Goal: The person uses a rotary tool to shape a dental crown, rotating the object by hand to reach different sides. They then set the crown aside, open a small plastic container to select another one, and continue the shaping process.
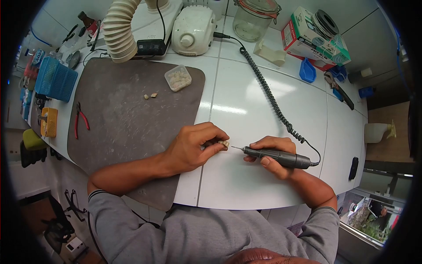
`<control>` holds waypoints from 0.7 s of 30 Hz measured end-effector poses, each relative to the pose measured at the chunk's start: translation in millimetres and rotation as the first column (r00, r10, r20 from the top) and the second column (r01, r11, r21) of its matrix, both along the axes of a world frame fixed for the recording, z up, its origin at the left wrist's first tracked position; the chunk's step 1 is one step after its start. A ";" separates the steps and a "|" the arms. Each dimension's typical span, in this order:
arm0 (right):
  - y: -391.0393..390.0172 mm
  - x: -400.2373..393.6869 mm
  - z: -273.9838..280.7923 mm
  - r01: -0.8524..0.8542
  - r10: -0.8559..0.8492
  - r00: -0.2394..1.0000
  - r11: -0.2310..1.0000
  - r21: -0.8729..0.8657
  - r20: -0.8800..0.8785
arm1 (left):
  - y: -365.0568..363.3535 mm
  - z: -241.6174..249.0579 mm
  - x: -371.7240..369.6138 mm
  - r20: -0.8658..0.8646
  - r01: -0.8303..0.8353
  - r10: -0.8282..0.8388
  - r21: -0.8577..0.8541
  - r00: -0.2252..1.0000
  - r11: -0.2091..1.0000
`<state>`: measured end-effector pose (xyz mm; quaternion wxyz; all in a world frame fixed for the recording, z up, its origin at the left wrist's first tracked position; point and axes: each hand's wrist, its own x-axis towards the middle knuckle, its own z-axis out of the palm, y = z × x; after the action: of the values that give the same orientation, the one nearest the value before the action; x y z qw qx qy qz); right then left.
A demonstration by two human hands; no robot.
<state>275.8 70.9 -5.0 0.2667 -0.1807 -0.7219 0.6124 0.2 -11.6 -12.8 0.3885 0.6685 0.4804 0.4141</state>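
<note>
Between the thumb and fingers of my left hand [195, 147] is a small cream-coloured piece [224, 143], above the white tabletop. My right hand [277, 154] grips a black rotary handpiece [285, 159] with a thin metal bit that points left at the piece. A small gap shows between the bit's tip and the piece. The handpiece's coiled black cord [268, 90] runs up to a white control unit [192, 31]. On the brown mat [127, 127], an open clear plastic box [178, 78] holds several similar pieces, and two small bits lie to its left.
Red-handled pliers [80, 120] lie on the mat's left side, near a blue basket [57, 79] and a yellow one [49, 122]. A ribbed hose [119, 31] hangs at the back. Glass jar [254, 22], cardboard box [303, 39] and blue tray [307, 71] stand back right.
</note>
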 end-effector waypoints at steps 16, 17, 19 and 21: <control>2.1 -7.1 1.9 -0.027 0.017 0.998 0.987 0.159 0.068 | 2.3 4.2 -3.6 -0.001 0.048 -0.048 -0.110 0.999 0.993; 1.8 -6.9 1.6 -0.029 0.016 0.996 0.987 0.160 0.082 | 2.1 3.5 -3.6 -0.006 0.047 -0.048 -0.109 0.999 0.993; 1.3 -7.9 0.8 -0.045 0.032 0.997 0.983 0.177 0.075 | 2.0 1.6 -2.8 0.000 0.045 -0.046 -0.094 0.999 0.995; 1.3 -8.8 1.0 -0.048 0.035 0.997 0.981 0.190 0.072 | 2.6 2.0 -2.9 -0.007 0.051 -0.051 -0.086 0.999 0.995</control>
<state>267.0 72.2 -4.1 0.2452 -0.1596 -0.7898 0.5390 -2.7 -8.9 -10.8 0.4253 0.6649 0.4822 0.3801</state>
